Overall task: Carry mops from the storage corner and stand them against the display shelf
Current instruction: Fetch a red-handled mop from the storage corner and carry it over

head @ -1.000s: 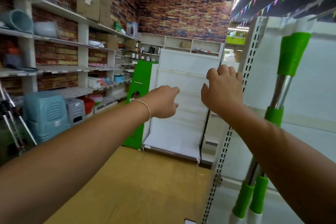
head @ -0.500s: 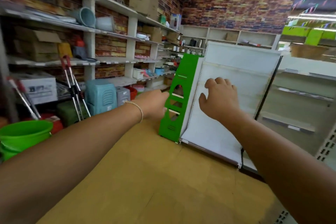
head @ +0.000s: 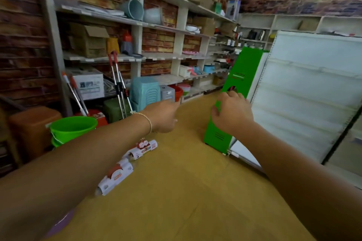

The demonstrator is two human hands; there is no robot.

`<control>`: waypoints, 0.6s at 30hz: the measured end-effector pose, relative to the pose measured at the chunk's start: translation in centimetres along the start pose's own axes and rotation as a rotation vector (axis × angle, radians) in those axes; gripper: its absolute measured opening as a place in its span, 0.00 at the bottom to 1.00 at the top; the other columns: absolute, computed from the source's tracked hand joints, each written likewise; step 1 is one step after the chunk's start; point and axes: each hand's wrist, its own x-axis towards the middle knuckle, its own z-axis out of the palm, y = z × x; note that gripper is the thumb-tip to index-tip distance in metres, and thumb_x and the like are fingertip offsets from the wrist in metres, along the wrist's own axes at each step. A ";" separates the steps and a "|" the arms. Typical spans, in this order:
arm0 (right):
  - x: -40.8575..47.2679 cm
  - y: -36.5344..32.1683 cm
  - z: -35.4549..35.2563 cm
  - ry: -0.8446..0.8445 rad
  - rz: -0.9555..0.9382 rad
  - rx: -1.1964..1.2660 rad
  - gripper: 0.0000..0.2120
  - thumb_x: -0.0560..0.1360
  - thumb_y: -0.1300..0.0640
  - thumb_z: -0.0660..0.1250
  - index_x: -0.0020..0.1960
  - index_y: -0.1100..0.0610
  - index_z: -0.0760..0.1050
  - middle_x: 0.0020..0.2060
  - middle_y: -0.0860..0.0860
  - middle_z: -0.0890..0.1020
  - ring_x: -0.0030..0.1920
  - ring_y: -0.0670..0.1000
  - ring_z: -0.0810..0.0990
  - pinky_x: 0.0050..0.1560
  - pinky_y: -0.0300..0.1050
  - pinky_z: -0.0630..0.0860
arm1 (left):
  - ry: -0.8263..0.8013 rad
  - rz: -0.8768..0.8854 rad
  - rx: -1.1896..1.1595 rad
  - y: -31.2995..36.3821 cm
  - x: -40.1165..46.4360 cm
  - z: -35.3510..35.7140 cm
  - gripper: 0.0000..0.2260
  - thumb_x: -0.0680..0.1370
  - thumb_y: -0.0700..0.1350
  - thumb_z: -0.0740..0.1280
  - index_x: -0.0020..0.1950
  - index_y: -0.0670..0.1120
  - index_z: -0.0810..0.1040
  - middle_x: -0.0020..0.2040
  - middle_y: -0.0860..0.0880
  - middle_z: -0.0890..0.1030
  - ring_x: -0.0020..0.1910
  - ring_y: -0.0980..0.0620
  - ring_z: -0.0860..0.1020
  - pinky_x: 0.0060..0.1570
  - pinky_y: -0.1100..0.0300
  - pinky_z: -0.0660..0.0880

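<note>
Both hands are empty: the left grip (head: 164,116) and right grip (head: 231,112) are loosely curled. The mops (head: 119,82) stand beyond the left grip; a reach there seems next.

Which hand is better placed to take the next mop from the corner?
Probably the left hand: it is empty and on the side of the red-handled mops. The right hand, also empty, is near the green panel.

Tan floor (head: 176,191) carries white packaged rolls (head: 128,164), green bucket (head: 72,129), blue stools (head: 144,93); wall shelves (head: 156,25) hold boxes, tubs.
</note>
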 end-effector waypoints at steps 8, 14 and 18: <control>11.6 2.3 5.6 -0.046 -0.072 0.088 0.21 0.81 0.46 0.58 0.68 0.56 0.72 0.63 0.59 0.76 0.65 0.61 0.72 0.61 0.54 0.73 | -0.022 -0.102 0.039 -3.2 10.5 1.7 0.18 0.79 0.49 0.63 0.67 0.45 0.68 0.60 0.44 0.74 0.56 0.44 0.75 0.49 0.52 0.74; 19.7 2.8 9.4 -0.077 -0.119 0.128 0.21 0.81 0.45 0.58 0.67 0.58 0.72 0.62 0.61 0.76 0.65 0.62 0.72 0.61 0.55 0.73 | -0.015 -0.179 0.021 -6.4 17.1 2.7 0.18 0.80 0.50 0.62 0.68 0.45 0.67 0.61 0.43 0.73 0.57 0.43 0.75 0.53 0.49 0.75; 23.9 1.6 12.5 -0.092 -0.157 0.159 0.20 0.81 0.44 0.58 0.65 0.57 0.72 0.61 0.60 0.76 0.64 0.62 0.72 0.60 0.55 0.74 | -0.025 -0.208 0.051 -9.5 20.4 4.3 0.17 0.80 0.51 0.62 0.66 0.45 0.69 0.59 0.43 0.74 0.56 0.44 0.75 0.51 0.50 0.75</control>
